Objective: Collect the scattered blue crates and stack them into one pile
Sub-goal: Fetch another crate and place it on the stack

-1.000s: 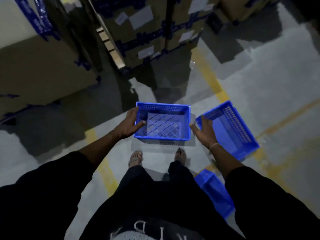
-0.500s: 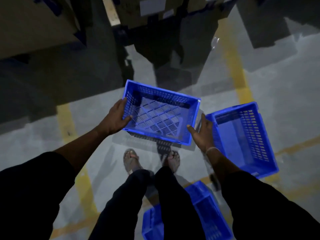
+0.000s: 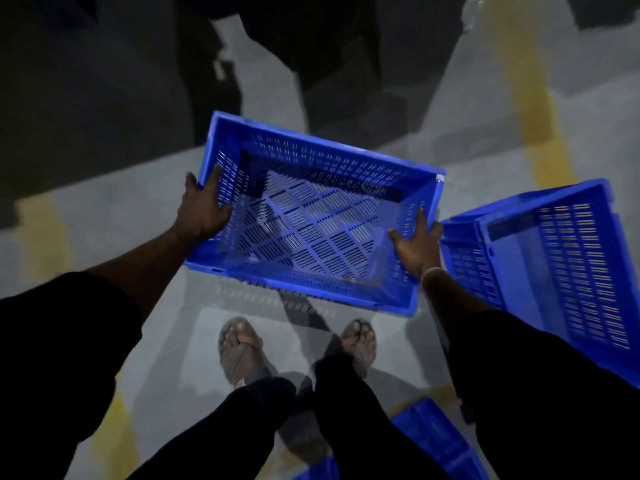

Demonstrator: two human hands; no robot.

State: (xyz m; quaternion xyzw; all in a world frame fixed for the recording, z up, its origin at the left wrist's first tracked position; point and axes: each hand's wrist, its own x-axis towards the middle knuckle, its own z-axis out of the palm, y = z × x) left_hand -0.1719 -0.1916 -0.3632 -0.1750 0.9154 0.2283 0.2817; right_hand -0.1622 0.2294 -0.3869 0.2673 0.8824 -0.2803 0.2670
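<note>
A blue slotted crate (image 3: 313, 216) hangs in the air above the floor in front of my feet, its open top toward me. My left hand (image 3: 201, 211) grips its left rim, thumb inside the wall. My right hand (image 3: 417, 242) grips its right rim, thumb inside. A second blue crate (image 3: 554, 265) sits on the floor to the right, close to the held one. Part of a third blue crate (image 3: 434, 441) shows at the bottom, behind my right leg.
Grey concrete floor with yellow painted lines (image 3: 533, 102) at the right and lower left. Dark shapes and shadows (image 3: 294, 39) fill the top of the view. My sandalled feet (image 3: 242, 348) stand just below the held crate.
The crate has come up off the floor and closer to the camera, held at both sides. The view has tilted further down, so the cardboard boxes have left the frame.
</note>
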